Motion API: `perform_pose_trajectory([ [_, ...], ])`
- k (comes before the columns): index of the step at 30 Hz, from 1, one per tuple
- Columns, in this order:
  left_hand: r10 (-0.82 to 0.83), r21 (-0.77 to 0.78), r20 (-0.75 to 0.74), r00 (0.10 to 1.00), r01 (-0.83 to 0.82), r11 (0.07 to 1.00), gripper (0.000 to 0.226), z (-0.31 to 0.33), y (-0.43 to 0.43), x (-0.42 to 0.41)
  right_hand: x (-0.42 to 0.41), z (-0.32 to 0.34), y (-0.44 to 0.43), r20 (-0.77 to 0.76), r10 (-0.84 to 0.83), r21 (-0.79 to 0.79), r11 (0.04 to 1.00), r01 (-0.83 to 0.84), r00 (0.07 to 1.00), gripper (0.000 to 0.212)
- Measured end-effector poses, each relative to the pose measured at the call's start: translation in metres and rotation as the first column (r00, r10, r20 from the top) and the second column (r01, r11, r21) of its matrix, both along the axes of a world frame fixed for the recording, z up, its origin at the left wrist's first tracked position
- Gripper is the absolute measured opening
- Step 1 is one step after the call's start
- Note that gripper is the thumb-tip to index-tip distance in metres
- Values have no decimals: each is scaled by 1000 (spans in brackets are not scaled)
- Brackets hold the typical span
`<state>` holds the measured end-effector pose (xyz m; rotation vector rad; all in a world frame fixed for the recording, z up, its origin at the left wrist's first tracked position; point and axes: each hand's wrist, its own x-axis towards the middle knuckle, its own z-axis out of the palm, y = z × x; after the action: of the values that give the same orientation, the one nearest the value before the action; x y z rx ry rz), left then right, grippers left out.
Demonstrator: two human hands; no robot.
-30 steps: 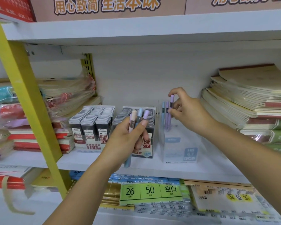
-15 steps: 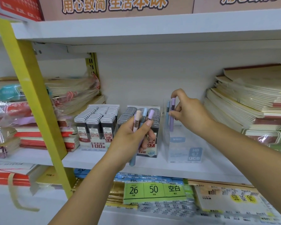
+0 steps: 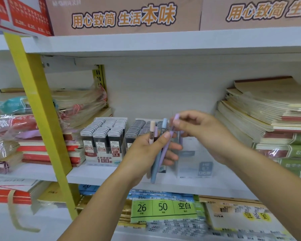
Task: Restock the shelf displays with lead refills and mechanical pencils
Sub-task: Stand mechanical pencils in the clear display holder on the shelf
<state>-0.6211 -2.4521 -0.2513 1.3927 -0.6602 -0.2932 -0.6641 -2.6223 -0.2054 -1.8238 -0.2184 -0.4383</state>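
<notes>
1. The left hand (image 3: 146, 152) is closed round a small bunch of mechanical pencils (image 3: 157, 160), held upright with the caps up, thumb across the front. It looks like a supply kept ready in front of the display.
2. The right hand (image 3: 203, 129) meets it from the right. Its fingertips pinch the cap end of the purple pencil (image 3: 169, 141), which leans out of the bunch. I judge it is drawing one out to carry over.
3. The two hands are close together, joined by that one pencil, just in front of the shelf (image 3: 97, 173).
4. Just behind and right of them stands the clear display box (image 3: 195, 164), the likely home for the pencils. Its contents are blurred, so I cannot tell how full it is.
5. Left of the box, the lead refills (image 3: 102, 134) sit packed in rows in their display cartons and look well stocked.
6. Further out, a stack of notebooks (image 3: 271, 119) fills the right of the shelf. Wrapped bundles (image 3: 76, 105) lie on the far left, past a yellow upright (image 3: 36, 101).
</notes>
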Motion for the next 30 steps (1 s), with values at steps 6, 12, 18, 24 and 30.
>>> perform_pose_trajectory([
  [6, 123, 126, 68, 990, -131, 983, 24, -6, 6, 4, 5, 24, -36, 315, -215, 185, 969, 162, 924, 6],
  [12, -22, 24, -104, 994, 24, 999, 18, -6, 7, 7, 30, 9, -47, 247, -252, -349, 878, 329, 936, 16],
  [18, -13, 27, -45, 999, 14, 1000, 16, -9, 9, 8, 36, -7, -42, 173, -238, -418, 861, 290, 956, 10],
  [24, -3, 14, 25, 1000, 3, 1000, 18, -11, 10, 9, 35, -5, -41, 197, -257, -493, 808, 322, 946, 8],
  [30, -3, 26, 32, 999, 2, 1000, 18, -10, 11, 9, 40, -10, -41, 242, -261, -550, 757, 354, 935, 4],
])
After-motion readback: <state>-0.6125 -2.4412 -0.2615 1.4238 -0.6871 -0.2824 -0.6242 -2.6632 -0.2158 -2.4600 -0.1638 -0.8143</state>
